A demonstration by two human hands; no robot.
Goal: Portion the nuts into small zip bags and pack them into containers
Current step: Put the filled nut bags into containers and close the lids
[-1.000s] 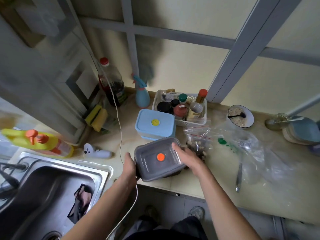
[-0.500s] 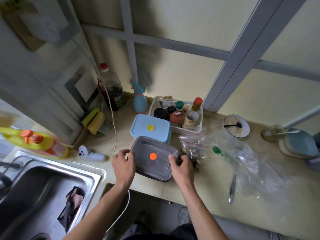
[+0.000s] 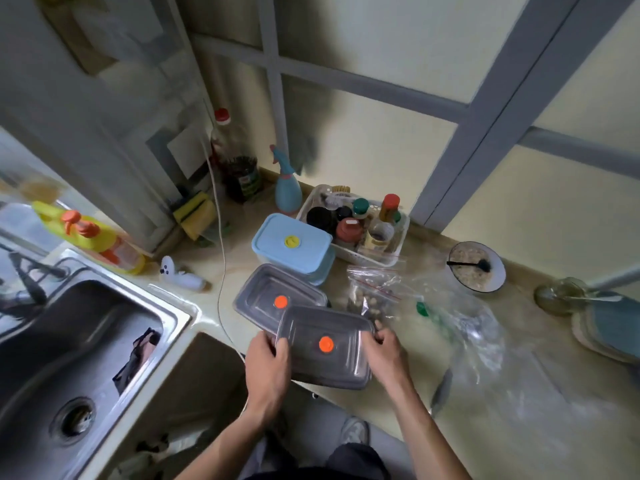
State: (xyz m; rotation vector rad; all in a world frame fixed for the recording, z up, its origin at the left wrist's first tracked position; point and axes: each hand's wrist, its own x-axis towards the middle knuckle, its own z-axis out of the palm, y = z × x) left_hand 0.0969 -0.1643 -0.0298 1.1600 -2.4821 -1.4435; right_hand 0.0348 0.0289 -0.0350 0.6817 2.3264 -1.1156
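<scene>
A grey translucent container [image 3: 325, 344] with a round orange plug in the middle of its lid is held by its two short ends over the near edge of the counter [image 3: 512, 424], tilted a little; beyond the fingertips a second grey container [image 3: 273, 292] of the same make, orange plug likewise, sits on the counter, its near right corner covered by the held one; further out from the fingers stands a pale blue lidded box [image 3: 294, 245] with a yellow plug; just past the right fingertips lies a zip bag of nuts [image 3: 372, 297] with a red seal strip, slumped and partly open as far as the blur allows; half a second ago only one grey lid showed, both hands laid on it on the counter, and now a second one of the same kind has come up towards the body with the first left behind; the left hand [image 3: 266, 368] grips the left end, thumb on top of the lid rim and fingers curled underneath out of view; the right hand [image 3: 384, 355] grips the right end, fingers curled over the far right corner, forearm running down and right; both forearms are bare and reach up from the bottom edge.
</scene>
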